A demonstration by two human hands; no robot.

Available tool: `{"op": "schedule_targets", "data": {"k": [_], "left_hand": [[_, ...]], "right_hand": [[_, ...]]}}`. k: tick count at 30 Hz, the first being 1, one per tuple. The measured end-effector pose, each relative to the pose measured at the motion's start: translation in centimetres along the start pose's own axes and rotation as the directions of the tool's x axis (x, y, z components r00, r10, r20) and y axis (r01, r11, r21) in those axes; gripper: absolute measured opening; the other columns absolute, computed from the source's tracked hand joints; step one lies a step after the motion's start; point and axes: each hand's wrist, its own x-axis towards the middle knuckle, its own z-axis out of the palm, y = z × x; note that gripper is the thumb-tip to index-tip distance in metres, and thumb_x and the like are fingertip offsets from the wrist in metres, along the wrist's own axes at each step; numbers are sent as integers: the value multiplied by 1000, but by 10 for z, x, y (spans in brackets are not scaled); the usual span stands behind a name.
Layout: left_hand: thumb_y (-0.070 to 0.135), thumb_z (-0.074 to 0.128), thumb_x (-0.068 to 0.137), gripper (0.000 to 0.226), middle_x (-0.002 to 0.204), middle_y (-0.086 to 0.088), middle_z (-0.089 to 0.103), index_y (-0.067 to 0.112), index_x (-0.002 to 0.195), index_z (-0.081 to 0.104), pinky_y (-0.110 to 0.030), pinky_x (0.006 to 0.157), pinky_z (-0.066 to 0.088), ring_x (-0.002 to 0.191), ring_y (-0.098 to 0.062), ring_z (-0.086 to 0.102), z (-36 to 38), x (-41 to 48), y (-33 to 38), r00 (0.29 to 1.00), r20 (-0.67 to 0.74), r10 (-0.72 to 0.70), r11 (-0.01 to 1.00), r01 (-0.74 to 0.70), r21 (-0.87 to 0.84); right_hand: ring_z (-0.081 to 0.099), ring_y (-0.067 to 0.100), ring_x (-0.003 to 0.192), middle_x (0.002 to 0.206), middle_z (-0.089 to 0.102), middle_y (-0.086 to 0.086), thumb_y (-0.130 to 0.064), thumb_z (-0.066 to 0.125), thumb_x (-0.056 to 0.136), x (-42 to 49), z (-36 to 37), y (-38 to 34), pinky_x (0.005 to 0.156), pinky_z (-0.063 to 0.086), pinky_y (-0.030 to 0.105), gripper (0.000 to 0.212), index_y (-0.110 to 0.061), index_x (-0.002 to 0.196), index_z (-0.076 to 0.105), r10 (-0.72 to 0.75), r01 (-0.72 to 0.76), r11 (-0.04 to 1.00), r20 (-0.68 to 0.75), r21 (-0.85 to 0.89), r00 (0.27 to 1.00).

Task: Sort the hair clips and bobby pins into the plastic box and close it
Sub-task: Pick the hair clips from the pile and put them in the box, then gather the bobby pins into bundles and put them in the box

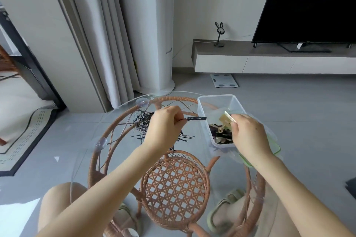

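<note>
Our left hand point(163, 127) is curled above the glass table point(194, 146). Its thumb and fingers pinch a few black pins point(194, 118) by one end; how many, we cannot tell. Their free ends point right and reach the left wall of the box point(215, 100). Behind and left of that hand the pile point(141, 123) of loose pins lies spread on the glass, partly hidden by the hand and apart from the box.

Our right hand point(250, 136) hovers over the near right side of the box. Its fingers are closed on a pale clip point(227, 117) that tilts up and left above the opening. The box is clear plastic, rectangular and uncovered, and it sits at the table's right side. Its near half holds a heap of clips point(221, 135), dark and beige mixed, while the far half looks bare. A green-rimmed lid point(276, 148) sticks out from under the box's near right corner, beneath our wrist.

Through the glass we see the rattan frame point(173, 99) with a woven round shelf lower down, and two suction cups point(142, 102) along its rim. A knee and feet in sandals point(221, 209) show below.

Farther off a scale point(224, 81) lies on the grey floor. A dark TV point(312, 5) stands on a low shelf point(221, 59) near a small rabbit-eared stand point(219, 34). Curtains point(107, 34) hang at the left.
</note>
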Motion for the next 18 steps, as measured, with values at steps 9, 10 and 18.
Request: {"op": "schedule_targets", "data": {"k": [9, 10, 18], "left_hand": [[17, 57, 86, 19, 111, -7, 67, 13, 100, 69, -34, 83, 53, 94, -23, 63, 34, 44, 5, 994, 88, 68, 997, -70, 18], [19, 56, 87, 19, 113, -7, 66, 14, 98, 69, -33, 85, 52, 97, -24, 62, 29, 45, -9, 998, 40, 43, 998, -44, 33], [45, 32, 95, 42, 144, -3, 44, 29, 129, 51, -38, 112, 24, 136, -25, 34, 7, 27, -143, 937, 2, -350, 922, 345, 175]], "right_hand": [[57, 32, 104, 114, 64, 13, -10, 45, 92, 20, -14, -10, 92, 42, 35, 29, -3, 115, 61, -66, 68, 997, -36, 48, 997], [57, 30, 106, 115, 63, 13, -14, 44, 92, 17, -14, -22, 93, 41, 31, 30, -3, 115, 61, -90, 101, 985, -80, 143, 993], [24, 21, 139, 148, 34, 8, -72, 3, 82, 2, 102, -95, 117, 19, 35, 87, -13, 139, 33, -143, 31, 915, 254, 402, 957]]}}
